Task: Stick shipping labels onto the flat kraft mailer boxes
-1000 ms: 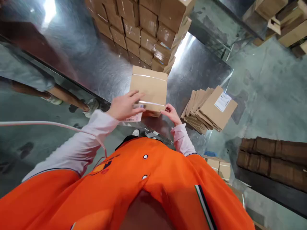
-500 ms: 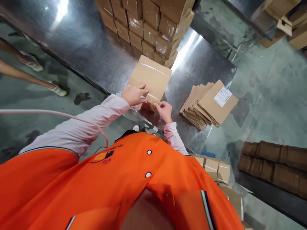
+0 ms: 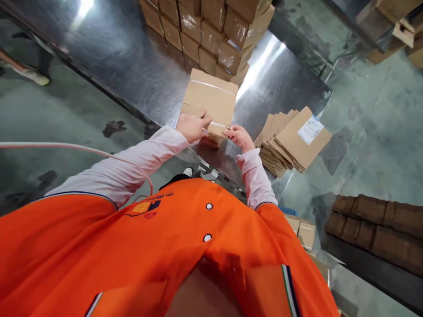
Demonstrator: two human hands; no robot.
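A bundle of flat cardboard (image 3: 211,97) lies on the steel table, with one white strap across its far part and another white strap (image 3: 220,125) across its near part. My left hand (image 3: 192,127) grips the bundle's near left edge, fingers over the top and thumb low at the front side. A small whitish piece shows by that thumb; I cannot tell what it is. At the near right corner my right hand (image 3: 240,136) pinches the near strap's end between thumb and fingertips.
Stacked brown cartons (image 3: 208,37) stand behind the bundle on the steel table (image 3: 125,57). A fanned stack of cardboard (image 3: 294,141) with a white label lies to the right. A pale cable (image 3: 66,146) crosses at left. Another person's foot (image 3: 36,75) shows beyond the table edge.
My right hand has moved right and slightly up, away from the bundle's front, and its fingers now pinch at the strap. My left hand has shifted slightly right, still on the bundle.
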